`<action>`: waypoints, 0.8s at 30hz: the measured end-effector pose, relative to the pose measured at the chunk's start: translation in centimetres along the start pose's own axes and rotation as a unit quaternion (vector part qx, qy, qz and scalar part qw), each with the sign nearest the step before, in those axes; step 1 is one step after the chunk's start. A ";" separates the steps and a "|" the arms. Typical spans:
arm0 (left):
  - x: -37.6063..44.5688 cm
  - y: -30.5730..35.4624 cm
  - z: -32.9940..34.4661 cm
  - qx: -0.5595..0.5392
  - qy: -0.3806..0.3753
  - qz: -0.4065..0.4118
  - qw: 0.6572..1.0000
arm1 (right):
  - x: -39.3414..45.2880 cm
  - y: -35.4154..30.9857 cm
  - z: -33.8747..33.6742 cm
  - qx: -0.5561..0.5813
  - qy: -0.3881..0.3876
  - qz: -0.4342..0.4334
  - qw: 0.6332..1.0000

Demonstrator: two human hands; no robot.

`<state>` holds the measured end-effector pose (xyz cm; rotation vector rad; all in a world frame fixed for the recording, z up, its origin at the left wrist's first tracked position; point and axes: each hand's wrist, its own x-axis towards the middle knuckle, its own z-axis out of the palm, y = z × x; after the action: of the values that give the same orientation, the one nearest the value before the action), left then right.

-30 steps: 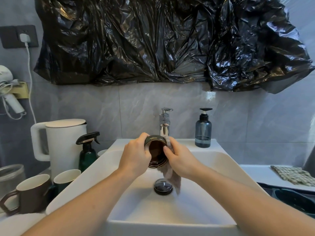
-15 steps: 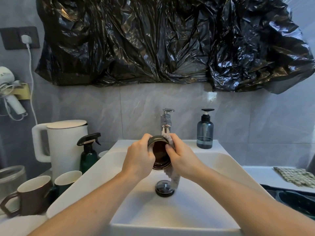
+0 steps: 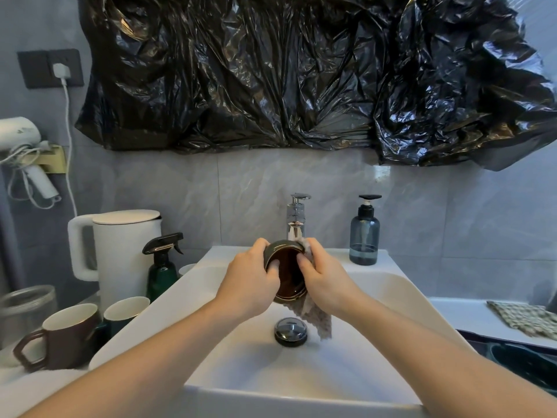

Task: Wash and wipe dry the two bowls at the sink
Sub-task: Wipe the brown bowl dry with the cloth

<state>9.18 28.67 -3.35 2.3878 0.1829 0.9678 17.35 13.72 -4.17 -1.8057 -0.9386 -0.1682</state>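
Note:
A small dark bowl (image 3: pixel 286 271) with a brown inside is held on its side over the white sink (image 3: pixel 388 285), its mouth facing me. My left hand (image 3: pixel 248 280) grips its left rim, fingertips curled inside. My right hand (image 3: pixel 324 277) grips the right rim and presses a pale cloth (image 3: pixel 318 321) against the bowl's outside. The cloth's end hangs down below the bowl, above the drain. A second dark bowl (image 3: pixel 524 362) lies low at the right edge, partly cut off.
The chrome tap (image 3: pixel 297 218) stands right behind the bowl, with a blue soap bottle (image 3: pixel 364 236) to its right. Left of the sink are a white kettle (image 3: pixel 120 251), a green spray bottle (image 3: pixel 162 263) and mugs (image 3: pixel 64 336). A checked cloth (image 3: pixel 524 318) lies on the right counter. The drain plug (image 3: pixel 291 330) sits below.
Both hands and the bowl stay over the drain. My right hand's fingers have shifted along the bowl's rim with the cloth, and the bowl has turned slightly.

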 end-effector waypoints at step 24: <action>-2.2 -2.2 -0.4 0.044 0.024 -0.012 0.999 | -0.5 -1.7 1.8 -0.087 -0.058 -0.115 0.988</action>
<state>7.53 29.96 -5.61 2.4370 0.2785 1.0269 15.28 15.19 -3.95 -1.8770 -1.2485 -0.3004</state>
